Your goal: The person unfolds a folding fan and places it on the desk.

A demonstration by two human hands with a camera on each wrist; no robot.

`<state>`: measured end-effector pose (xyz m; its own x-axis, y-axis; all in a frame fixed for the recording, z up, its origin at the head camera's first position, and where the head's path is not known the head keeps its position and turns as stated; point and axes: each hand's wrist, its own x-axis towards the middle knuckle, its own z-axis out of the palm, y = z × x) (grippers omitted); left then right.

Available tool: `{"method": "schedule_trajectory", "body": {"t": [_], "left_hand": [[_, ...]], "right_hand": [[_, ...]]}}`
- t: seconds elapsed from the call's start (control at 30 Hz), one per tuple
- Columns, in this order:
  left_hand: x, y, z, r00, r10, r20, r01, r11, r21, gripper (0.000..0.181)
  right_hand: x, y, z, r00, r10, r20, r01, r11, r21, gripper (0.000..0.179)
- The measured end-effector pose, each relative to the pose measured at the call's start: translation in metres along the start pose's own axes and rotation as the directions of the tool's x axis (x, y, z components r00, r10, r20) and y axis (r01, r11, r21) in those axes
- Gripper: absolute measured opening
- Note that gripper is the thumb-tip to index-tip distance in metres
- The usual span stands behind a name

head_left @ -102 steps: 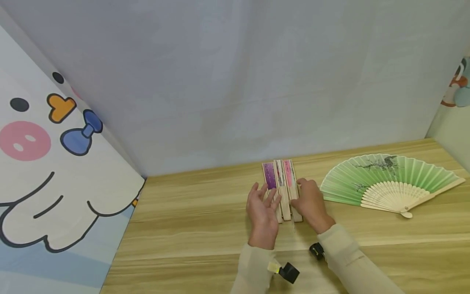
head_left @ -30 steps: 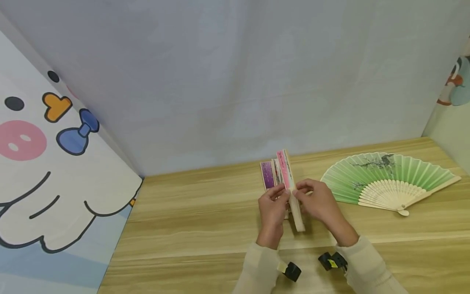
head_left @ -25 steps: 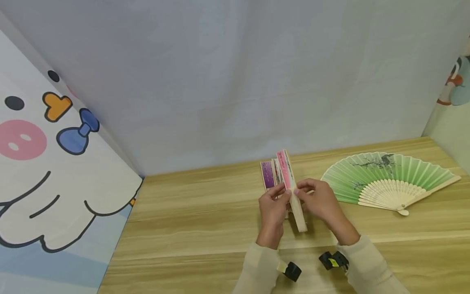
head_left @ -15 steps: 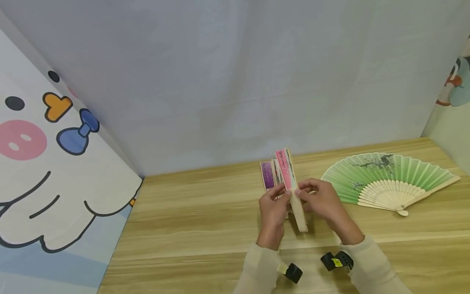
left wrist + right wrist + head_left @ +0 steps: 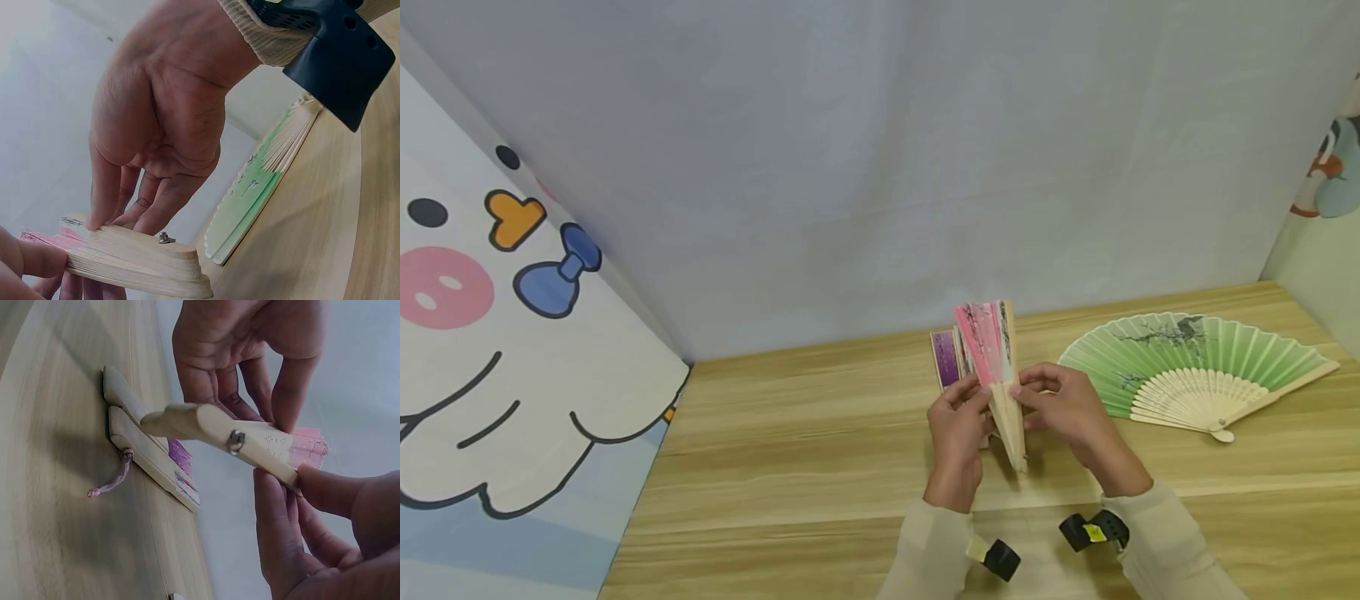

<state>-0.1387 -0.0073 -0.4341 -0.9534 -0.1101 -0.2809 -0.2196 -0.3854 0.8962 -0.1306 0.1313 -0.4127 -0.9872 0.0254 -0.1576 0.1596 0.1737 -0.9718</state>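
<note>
A pink folding fan (image 5: 989,342), slightly spread, stands raised over the table, its pale wooden ribs narrowing toward a metal pivot (image 5: 236,441). My left hand (image 5: 956,433) pinches its left side between thumb and fingers; the left wrist view shows these fingers at the lower left. On the opposite side, my right hand (image 5: 1070,414) pinches the other outer rib, thumb in front. Behind the raised fan lie two folded fans, one purple (image 5: 946,360) and one with a whitish patterned edge (image 5: 186,485), partly hidden by my left hand and the pink fan.
A fully spread green fan (image 5: 1180,350) with a dark branch print lies at the right on the wood-grain table (image 5: 790,467). A pink tassel (image 5: 114,478) hangs from a folded fan. A grey curtain (image 5: 880,183) rises at the back; a cartoon panel (image 5: 467,367) stands left.
The pink fan was lifted off the table from beside the other folded fans. Over the last half second its ribs have spread apart, and my right hand has shifted slightly right.
</note>
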Motion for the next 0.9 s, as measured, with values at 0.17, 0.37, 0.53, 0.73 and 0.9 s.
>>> {"method": "schedule_trajectory", "body": {"t": [0.17, 0.37, 0.53, 0.73, 0.9], "left_hand": [[0.0, 0.001, 0.001, 1.0, 0.001, -0.004, -0.001, 1.0, -0.02, 0.024], [-0.001, 0.0, 0.001, 1.0, 0.005, -0.021, -0.006, 0.999, -0.05, 0.026], [0.001, -0.001, 0.0, 0.999, 0.003, -0.045, -0.006, 0.997, -0.077, 0.022], [0.003, -0.002, 0.0, 0.996, 0.01, -0.087, -0.019, 0.995, -0.098, 0.022], [0.002, 0.0, 0.001, 0.993, 0.001, -0.12, -0.014, 0.994, -0.112, 0.023]], "right_hand": [[0.0, 0.001, -0.002, 1.0, 0.02, 0.0, -0.02, 0.999, 0.026, 0.027], [0.001, 0.002, -0.004, 0.999, 0.041, -0.014, -0.04, 0.998, 0.05, 0.025], [0.001, 0.002, -0.006, 0.999, 0.047, -0.02, -0.045, 0.996, 0.076, 0.025], [0.0, -0.001, -0.007, 0.998, 0.046, -0.046, -0.042, 0.994, 0.096, 0.03], [0.001, -0.001, -0.01, 0.995, 0.064, -0.072, -0.055, 0.991, 0.121, 0.038]]}}
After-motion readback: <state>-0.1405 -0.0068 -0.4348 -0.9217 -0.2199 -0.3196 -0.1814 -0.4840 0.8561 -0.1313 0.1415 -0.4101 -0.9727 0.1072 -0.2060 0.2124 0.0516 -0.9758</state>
